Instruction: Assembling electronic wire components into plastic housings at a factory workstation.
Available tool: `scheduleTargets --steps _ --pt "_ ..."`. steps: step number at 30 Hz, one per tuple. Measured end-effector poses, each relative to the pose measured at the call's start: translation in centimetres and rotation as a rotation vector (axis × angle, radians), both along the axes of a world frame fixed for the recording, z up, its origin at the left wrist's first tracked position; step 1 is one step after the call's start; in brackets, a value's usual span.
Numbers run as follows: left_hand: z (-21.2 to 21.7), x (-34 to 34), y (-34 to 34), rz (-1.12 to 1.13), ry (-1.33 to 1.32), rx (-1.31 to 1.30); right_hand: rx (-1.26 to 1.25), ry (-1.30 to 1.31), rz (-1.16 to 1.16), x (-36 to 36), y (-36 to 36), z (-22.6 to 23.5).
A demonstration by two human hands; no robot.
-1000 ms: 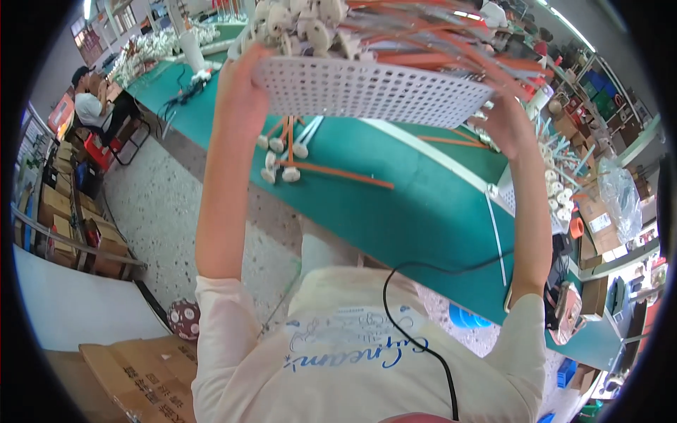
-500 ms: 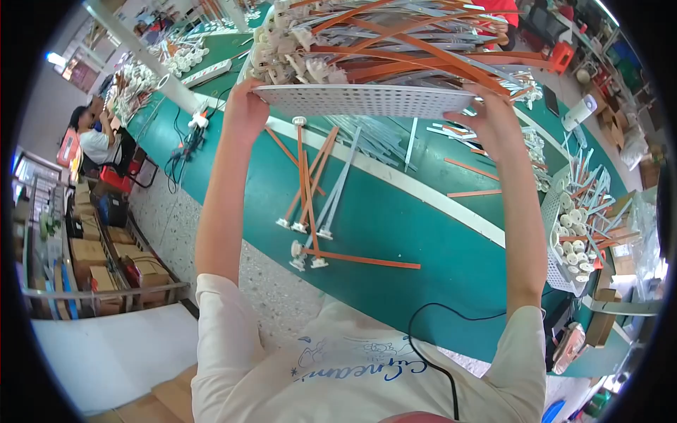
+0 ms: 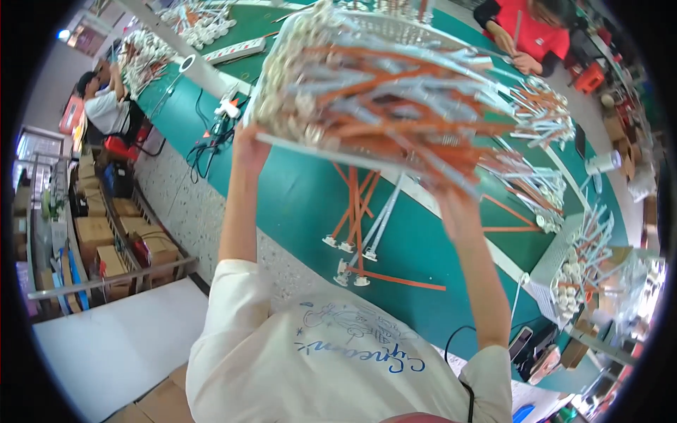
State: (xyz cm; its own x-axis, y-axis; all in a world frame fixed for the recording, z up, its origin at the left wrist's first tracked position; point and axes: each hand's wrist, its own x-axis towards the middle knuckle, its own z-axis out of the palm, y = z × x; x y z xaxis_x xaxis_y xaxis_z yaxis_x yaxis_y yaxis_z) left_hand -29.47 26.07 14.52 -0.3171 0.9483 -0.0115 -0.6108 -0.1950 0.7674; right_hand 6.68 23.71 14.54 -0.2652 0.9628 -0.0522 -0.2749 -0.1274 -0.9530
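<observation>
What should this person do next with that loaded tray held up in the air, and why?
Probably tip it a little further toward the green table. The left hand and right hand grip opposite edges of the white perforated tray, already tilted, and the orange and white rods on it hang over its lower edge above a few rods lying on the table.

White perforated tray (image 3: 331,151) held aloft, tilted; heaped with orange-and-white cable assemblies (image 3: 402,106).

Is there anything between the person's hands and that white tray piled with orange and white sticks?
Nothing visible: the left hand and right hand each grip an edge of the white perforated tray directly, holding it above the green table.
</observation>
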Motion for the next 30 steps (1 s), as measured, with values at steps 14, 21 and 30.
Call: scheduleTargets --steps 14,21,30 --pt "-5.5 -17.2 -22.5 0.365 -0.105 -0.123 -0.667 -0.156 0.637 -15.7 -14.9 -6.8" --pt "-9.8 -18.1 -18.2 0.334 0.000 -0.485 0.565 -0.699 0.576 -13.6 -19.2 -12.5" --pt "-8.3 -19.3 -11.0 0.293 0.200 -0.424 0.129 -0.452 0.783 -14.1 -12.3 -5.2"
